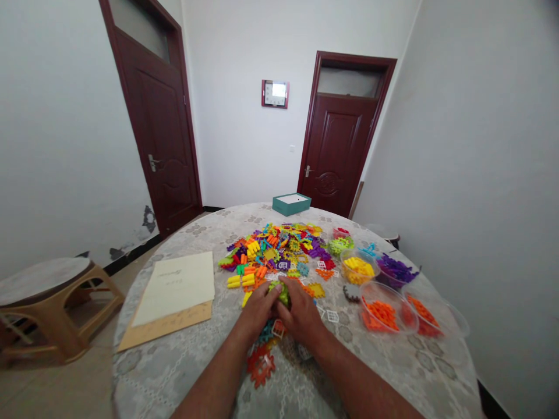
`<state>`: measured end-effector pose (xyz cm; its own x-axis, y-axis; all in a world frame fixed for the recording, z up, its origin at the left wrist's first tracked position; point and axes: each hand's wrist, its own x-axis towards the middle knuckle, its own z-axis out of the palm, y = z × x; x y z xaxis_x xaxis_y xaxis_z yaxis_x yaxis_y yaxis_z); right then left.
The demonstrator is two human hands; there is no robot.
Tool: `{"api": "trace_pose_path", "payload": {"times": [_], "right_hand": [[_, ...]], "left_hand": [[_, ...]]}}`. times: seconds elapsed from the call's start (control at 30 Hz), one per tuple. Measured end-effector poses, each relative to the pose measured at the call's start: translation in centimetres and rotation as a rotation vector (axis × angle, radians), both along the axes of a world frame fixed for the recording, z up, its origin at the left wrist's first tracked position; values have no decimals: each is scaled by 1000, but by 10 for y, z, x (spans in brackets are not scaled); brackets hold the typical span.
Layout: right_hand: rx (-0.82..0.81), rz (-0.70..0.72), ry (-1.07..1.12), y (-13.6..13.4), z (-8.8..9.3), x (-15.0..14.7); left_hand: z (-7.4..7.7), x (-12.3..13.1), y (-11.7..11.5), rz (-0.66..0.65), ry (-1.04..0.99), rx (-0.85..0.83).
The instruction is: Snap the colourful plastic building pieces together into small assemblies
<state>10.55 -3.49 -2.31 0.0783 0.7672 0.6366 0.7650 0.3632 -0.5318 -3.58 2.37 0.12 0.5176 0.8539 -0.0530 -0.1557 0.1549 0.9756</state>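
My left hand (261, 302) and my right hand (300, 309) meet over the near middle of the round table, both closed on lime-green toothed plastic pieces (283, 293). My fingers cover much of these pieces, so I cannot tell how many there are or whether they are joined. Beyond my hands spreads a heap of colourful plastic building pieces (271, 255). Below them on the cloth lie a red-orange gear-shaped piece (261, 365) and a small orange window-like frame (278, 329). White lattice pieces (332, 316) rest to the right of my right hand.
Clear tubs along the right hold sorted pieces: yellow (358, 269), purple (395, 269), orange (381, 315) and lime green (340, 244). Paper sheets (179, 285) lie at the left. A teal box (291, 205) stands at the far edge, and a stool (52, 308) beside the table.
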Motion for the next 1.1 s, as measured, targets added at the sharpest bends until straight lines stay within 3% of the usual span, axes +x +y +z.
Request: {"api": "trace_pose_path", "payload": {"times": [0.27,0.47,0.57,0.7,0.87,0.97,1.1], "right_hand": [[-196,-35,304,-4,38,1],[-313,25,595,-7,66,17],[-343,67,584,-14,81,35],[-334,5,491,-15,111,78],[-236,-276,535,13,144,153],[-269,-471,477,36,147,197],[-333,-606,440,63,135,243]], "left_hand": [[2,0,3,26,-93,-57],[4,-4,15,225,-42,26],[4,-9,20,317,10,85],[2,-15,24,420,119,114],[-2,-17,28,467,186,77],[-2,-18,28,467,180,85],[-1,-20,30,505,203,128]]}}
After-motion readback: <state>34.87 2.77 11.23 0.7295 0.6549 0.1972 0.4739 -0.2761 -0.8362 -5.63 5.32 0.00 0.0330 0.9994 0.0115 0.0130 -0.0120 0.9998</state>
